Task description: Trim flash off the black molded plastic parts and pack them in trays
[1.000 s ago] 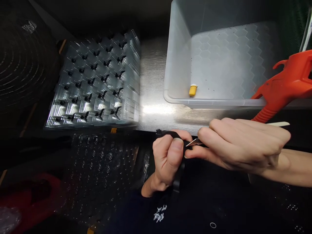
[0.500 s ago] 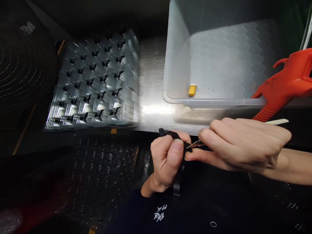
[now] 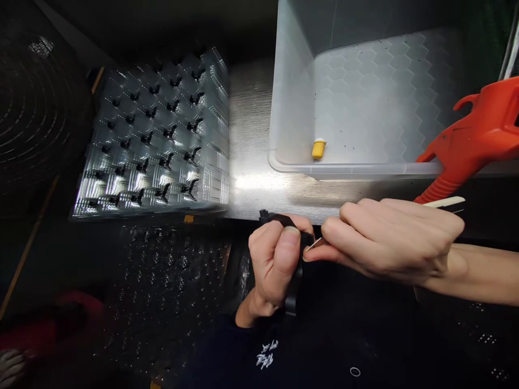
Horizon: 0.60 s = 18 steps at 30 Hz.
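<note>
My left hand [image 3: 271,259] is closed around a curved black plastic part [image 3: 292,297], its thumb pressed on top. One end of the part sticks out above the fist, and a strip hangs below it; the middle is hidden by my fingers. My right hand [image 3: 389,237] grips a craft knife [image 3: 444,202], whose pale handle end shows behind the knuckles. The short pointed blade comes out between thumb and fingers and reaches the black part's edge beside my left thumb. My right thumb tip lies close against that edge.
A clear tray [image 3: 221,135] holding rows of small black parts stands at the left on the metal bench [image 3: 249,135]. Behind my hands is a translucent bin [image 3: 344,168] with a small yellow capped piece [image 3: 318,149] inside. An orange-red trigger tool [image 3: 462,138] overhangs its right side.
My right hand has moved left with the craft knife, its blade tilting more steeply at the black part. My left hand has shifted slightly left. At lower left, a blurred red shape has moved.
</note>
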Motion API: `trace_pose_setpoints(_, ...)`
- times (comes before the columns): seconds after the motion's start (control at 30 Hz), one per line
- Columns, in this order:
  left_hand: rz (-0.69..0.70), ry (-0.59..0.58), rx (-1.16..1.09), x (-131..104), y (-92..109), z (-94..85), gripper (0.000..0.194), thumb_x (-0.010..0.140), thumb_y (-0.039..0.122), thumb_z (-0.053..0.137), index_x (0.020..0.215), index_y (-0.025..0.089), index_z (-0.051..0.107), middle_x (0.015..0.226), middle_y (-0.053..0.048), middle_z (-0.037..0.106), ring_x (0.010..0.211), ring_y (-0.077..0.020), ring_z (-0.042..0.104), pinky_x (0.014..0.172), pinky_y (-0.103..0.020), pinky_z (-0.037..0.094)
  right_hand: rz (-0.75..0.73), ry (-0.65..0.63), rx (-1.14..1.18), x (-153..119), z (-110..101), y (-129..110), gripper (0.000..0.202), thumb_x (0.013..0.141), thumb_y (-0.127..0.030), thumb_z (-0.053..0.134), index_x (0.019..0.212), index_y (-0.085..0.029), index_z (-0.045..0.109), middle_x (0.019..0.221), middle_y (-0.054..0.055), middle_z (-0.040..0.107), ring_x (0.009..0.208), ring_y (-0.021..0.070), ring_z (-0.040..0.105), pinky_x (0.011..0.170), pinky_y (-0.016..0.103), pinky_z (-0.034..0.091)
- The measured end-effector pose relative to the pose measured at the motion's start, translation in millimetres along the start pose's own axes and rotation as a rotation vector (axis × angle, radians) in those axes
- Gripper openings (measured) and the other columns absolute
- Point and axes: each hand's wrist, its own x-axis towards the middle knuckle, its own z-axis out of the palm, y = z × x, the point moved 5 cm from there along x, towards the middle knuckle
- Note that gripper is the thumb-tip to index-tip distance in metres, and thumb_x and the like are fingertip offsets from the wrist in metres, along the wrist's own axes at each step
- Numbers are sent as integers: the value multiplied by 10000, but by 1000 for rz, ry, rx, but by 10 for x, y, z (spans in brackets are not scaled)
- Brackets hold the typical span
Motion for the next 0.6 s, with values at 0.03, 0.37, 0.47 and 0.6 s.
trace_pose_setpoints(0.03,-2,0,3,-4,-2,-3,431,1137,470,557,807,221,677,739,16,696,589,-141,598,544,-298,482,10,2,6,2,1,8,634,1180,-452,509,602,-194,464,475,-60,382,436,75,332,443,241,230)
trace_pose_setpoints(0.37,-16,-44,99,-26,-64,9,489,1132,487,498,748,227,652,722,-24,712,566,-176,600,527,-352,498,1,-12,6,-50,23,24,640,1177,-469,517,602,-191,471,491,-51,374,466,82,328,466,247,220)
trace_pose_setpoints(0.47,3,-46,63,-10,-32,21,484,1140,490,478,778,225,661,729,-29,712,581,-175,609,548,-346,508,16,-5,83,-69,28,17,643,1162,-537,522,619,-197,472,485,-62,386,452,82,329,455,251,228)
trace_pose_setpoints(0.6,60,-76,49,-13,14,13,470,1157,530,434,1032,215,760,816,-34,742,654,-180,639,634,-333,555,196,-72,525,-128,62,59,581,1185,-562,412,751,-207,565,545,-57,502,467,77,438,503,242,341)
